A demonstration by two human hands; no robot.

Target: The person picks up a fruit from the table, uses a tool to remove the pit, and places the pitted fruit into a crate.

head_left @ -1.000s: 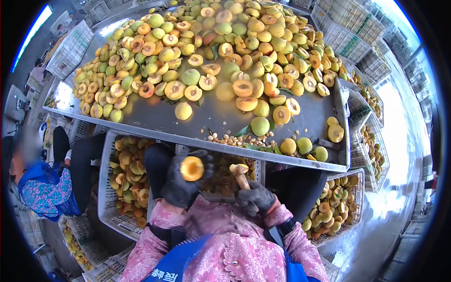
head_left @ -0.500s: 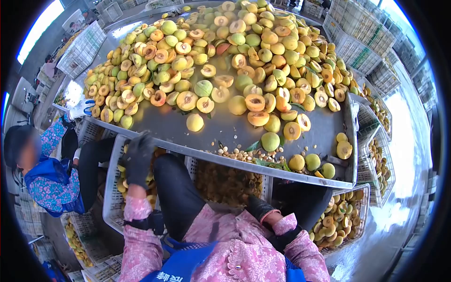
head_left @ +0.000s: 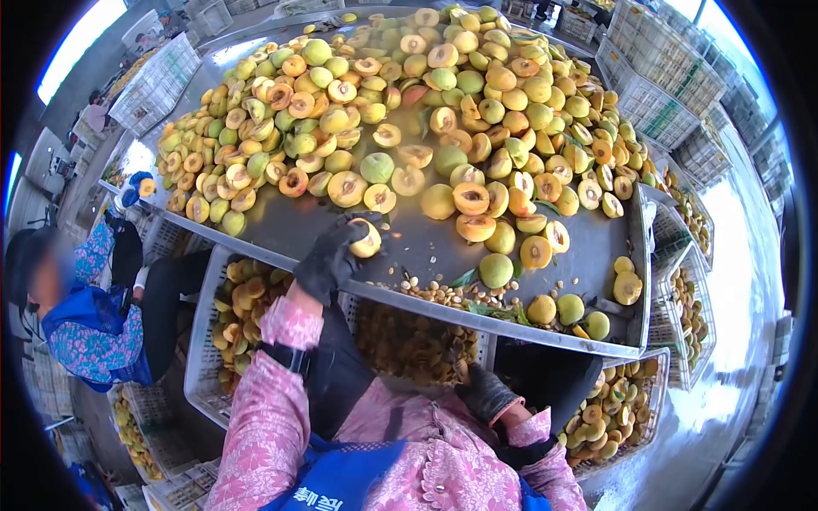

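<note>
My left hand, in a dark glove, reaches over the near edge of the metal table. Its fingers are closed round a pale yellow peach. Low by my lap is my right hand, also in a dark glove, with its fingers curled; what they hold, if anything, is hard to make out. It is nearest to the crate of peach scraps between my knees. A big heap of whole and halved peaches covers the table. Loose pits lie along its near edge.
A crate of peach halves stands by my left leg, another crate at my right. A co-worker sits on the left, a gloved hand at the table. Stacked crates rise beyond the table's right side.
My left hand has moved from above the left crate up and right to the table and taken the lone peach there. The co-worker's gloved hand has shifted left and now holds a peach half.
</note>
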